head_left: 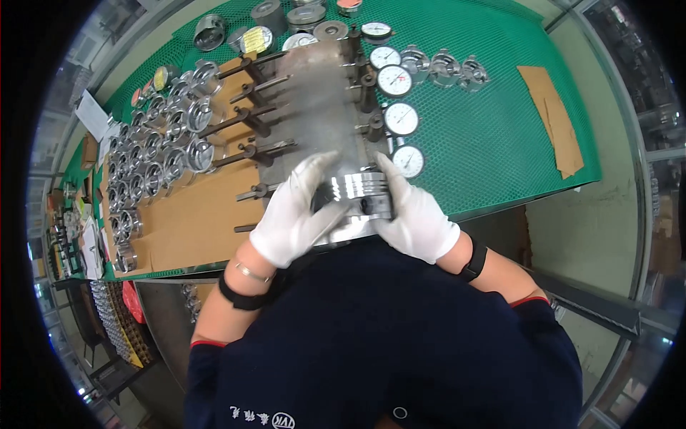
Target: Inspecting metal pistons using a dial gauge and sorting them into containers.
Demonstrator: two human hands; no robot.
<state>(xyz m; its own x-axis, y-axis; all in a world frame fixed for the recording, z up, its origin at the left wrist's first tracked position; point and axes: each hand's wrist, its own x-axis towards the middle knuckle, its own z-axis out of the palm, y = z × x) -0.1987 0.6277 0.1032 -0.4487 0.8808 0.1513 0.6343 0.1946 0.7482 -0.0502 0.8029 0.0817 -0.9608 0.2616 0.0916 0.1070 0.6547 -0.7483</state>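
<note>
A shiny metal piston with grooves around its crown is between my white-gloved hands, at the near end of a grey metal plate. My left hand is curved against the piston's left side, its thumb across the front and slightly blurred. On the right side, my right hand grips it with the fingers along the far edge. Dial gauges, among them a white-faced dial gauge, line the plate's right side on dark clamp posts. The piston's underside is hidden.
Dark rods on posts stick out along the plate's left side. Rows of metal pistons stand on brown cardboard at left. Several more pistons are at the far right. A cardboard strip lies on the green mat.
</note>
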